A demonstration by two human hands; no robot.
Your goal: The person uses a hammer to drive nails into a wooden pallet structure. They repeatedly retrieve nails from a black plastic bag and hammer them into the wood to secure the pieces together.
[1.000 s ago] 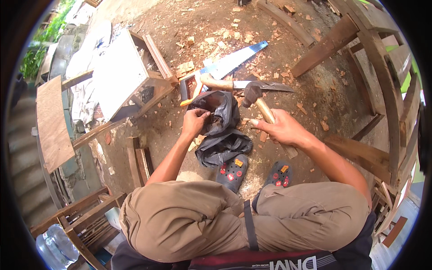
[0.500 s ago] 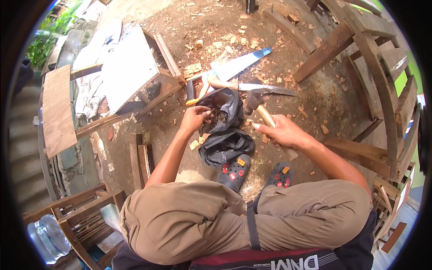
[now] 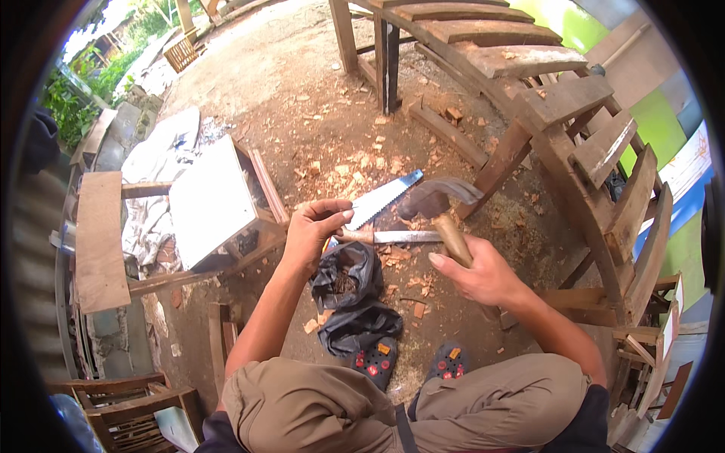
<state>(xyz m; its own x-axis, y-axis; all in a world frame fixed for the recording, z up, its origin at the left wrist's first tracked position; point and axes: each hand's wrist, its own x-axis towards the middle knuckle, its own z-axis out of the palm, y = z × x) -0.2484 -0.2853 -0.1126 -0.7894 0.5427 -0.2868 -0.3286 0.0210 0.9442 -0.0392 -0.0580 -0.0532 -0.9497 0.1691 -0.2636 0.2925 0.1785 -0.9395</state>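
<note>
My right hand (image 3: 489, 275) is wrapped round the wooden handle of a claw hammer (image 3: 451, 238), its dark metal head raised above the ground. My left hand (image 3: 313, 232) is closed in a pinch, with a thin nail (image 3: 356, 208), small and hard to see, at its fingertips. Below that hand a crumpled black plastic bag (image 3: 364, 264) stands open, with a heap of dark nails (image 3: 343, 285) inside. A handsaw (image 3: 385, 198) with a blue-tipped blade lies just beyond. Across its near end rests a wooden-handled blade (image 3: 404, 237), partly hidden by the hammer.
A wooden frame with a white panel (image 3: 215, 204) stands at the left. Slatted wooden furniture (image 3: 574, 181) fills the right side. A timber piece (image 3: 449, 136) lies ahead among scattered wood chips (image 3: 355, 170). My shoes (image 3: 374, 366) are close behind the bag.
My left hand has come up out of the black bag with a nail pinched in it. The hammer is still in my right hand. My view has tilted up, showing more ground ahead.
</note>
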